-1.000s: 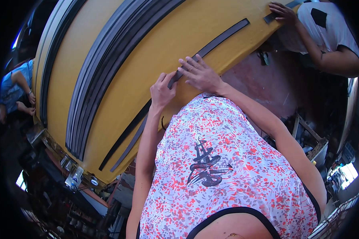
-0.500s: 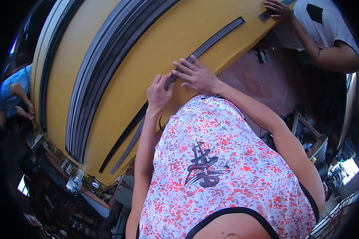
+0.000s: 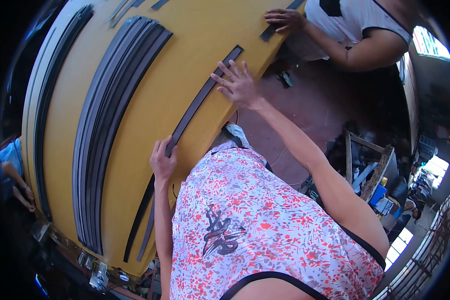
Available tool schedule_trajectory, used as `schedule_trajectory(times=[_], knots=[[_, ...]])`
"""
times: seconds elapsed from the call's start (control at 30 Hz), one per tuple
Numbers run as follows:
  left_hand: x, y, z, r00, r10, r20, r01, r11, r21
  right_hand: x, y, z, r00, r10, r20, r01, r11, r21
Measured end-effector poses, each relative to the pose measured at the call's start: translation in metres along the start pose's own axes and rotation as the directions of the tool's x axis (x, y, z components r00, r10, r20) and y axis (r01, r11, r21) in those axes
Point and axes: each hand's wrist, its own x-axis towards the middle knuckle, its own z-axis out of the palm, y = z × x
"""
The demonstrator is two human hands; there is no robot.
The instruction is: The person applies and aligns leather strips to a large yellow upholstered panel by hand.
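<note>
A long, narrow dark strip [image 3: 197, 104] lies lengthwise near the edge of the yellow table [image 3: 185, 65]. My left hand [image 3: 163, 159] is closed at its near part, fingers bent over it. Spread flat, my right hand [image 3: 239, 86] rests with its fingertips on the strip near its far end. Beyond my left hand, toward the lower left, two dark strip ends [image 3: 139, 222] run along the tabletop; my hand and forearm hide how they join the part in front.
A thick bundle of dark strips [image 3: 107, 120] lies left of the hands, with another bundle [image 3: 60, 90] farther left. A co-worker's hand [image 3: 285, 20] presses a strip at the upper right. Another person's hands [image 3: 27, 197] are at the left edge. A wooden frame [image 3: 372, 165] stands right.
My right hand has slid along the strip toward its far end, away from my left hand, and its fingers have spread. My view has shifted, showing more of the table's far side.
</note>
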Motion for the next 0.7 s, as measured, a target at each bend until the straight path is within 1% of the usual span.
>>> schedule_trajectory(times=[0.07,0.17,0.23,0.27,0.3,0.33,0.37,0.4,0.43,0.47,0.5,0.53,0.57,0.6,0.63,0.67,0.7], knots=[[-0.001,-0.002,-0.001,1.0,-0.016,-0.002,0.016,1.0,0.008,0.005,0.007,-0.007,1.0,0.008,-0.019,-0.009,0.999,-0.041],[-0.005,-0.01,-0.003,1.0,0.001,-0.004,-0.001,1.0,0.011,0.012,0.017,-0.025,0.998,0.044,-0.044,-0.046,0.998,-0.05],[-0.008,-0.014,-0.004,1.0,-0.002,-0.004,0.002,1.0,0.014,0.021,0.035,-0.049,0.964,0.236,-0.119,-0.21,0.957,0.203],[-0.01,-0.016,-0.005,1.0,-0.017,0.002,0.017,1.0,0.023,0.029,0.048,-0.065,0.9,0.42,-0.113,-0.35,0.854,0.385],[-0.011,-0.017,-0.006,1.0,-0.016,-0.001,0.016,1.0,0.023,0.04,0.063,-0.088,0.808,0.586,-0.067,-0.458,0.695,0.554],[-0.012,-0.017,-0.008,1.0,-0.019,-0.013,0.019,1.0,0.004,0.052,0.086,-0.1,0.75,0.654,-0.103,-0.318,0.492,0.811],[-0.013,-0.017,-0.008,0.999,-0.022,-0.026,0.022,1.0,-0.016,0.062,0.113,-0.115,0.684,0.722,-0.104,-0.11,0.244,0.963],[-0.015,-0.019,-0.01,0.999,-0.022,-0.027,0.021,1.0,-0.013,0.064,0.14,-0.141,0.675,0.735,0.064,-0.01,-0.078,0.997],[-0.017,-0.021,-0.011,0.999,-0.019,-0.029,0.019,1.0,-0.01,0.075,0.159,-0.162,0.573,0.813,0.108,0.171,-0.247,0.954],[-0.017,-0.022,-0.012,0.999,-0.017,-0.032,0.017,1.0,-0.007,0.079,0.203,-0.172,0.567,0.816,0.116,0.363,-0.374,0.853],[-0.017,-0.023,-0.014,0.999,-0.017,-0.034,0.017,1.0,-0.003,0.079,0.262,-0.181,0.554,0.827,0.099,0.476,-0.412,0.777],[-0.018,-0.024,-0.016,0.999,-0.033,-0.028,0.033,0.999,-0.009,0.063,0.301,-0.196,0.61,0.783,0.116,0.586,-0.545,0.599],[-0.02,-0.024,-0.018,0.998,-0.053,-0.023,0.053,0.999,-0.014,0.047,0.338,-0.213,0.664,0.736,0.133,0.649,-0.655,0.386],[-0.019,-0.024,-0.017,0.998,-0.062,-0.032,0.061,0.998,-0.009,0.051,0.333,-0.216,0.723,0.689,0.056,0.656,-0.709,0.26],[-0.018,-0.025,-0.017,0.998,-0.056,-0.024,0.056,0.998,0.003,0.054,0.332,-0.218,0.773,0.634,-0.021,0.631,-0.764,0.137],[-0.02,-0.026,-0.02,0.998,-0.061,-0.022,0.061,0.998,0.022,0.056,0.336,-0.209,0.698,0.712,-0.081,0.716,-0.695,0.059],[-0.022,-0.024,-0.023,0.994,-0.099,-0.045,0.101,0.994,0.043,0.056,0.345,-0.205,0.681,0.731,-0.042,0.731,-0.676,0.094]])
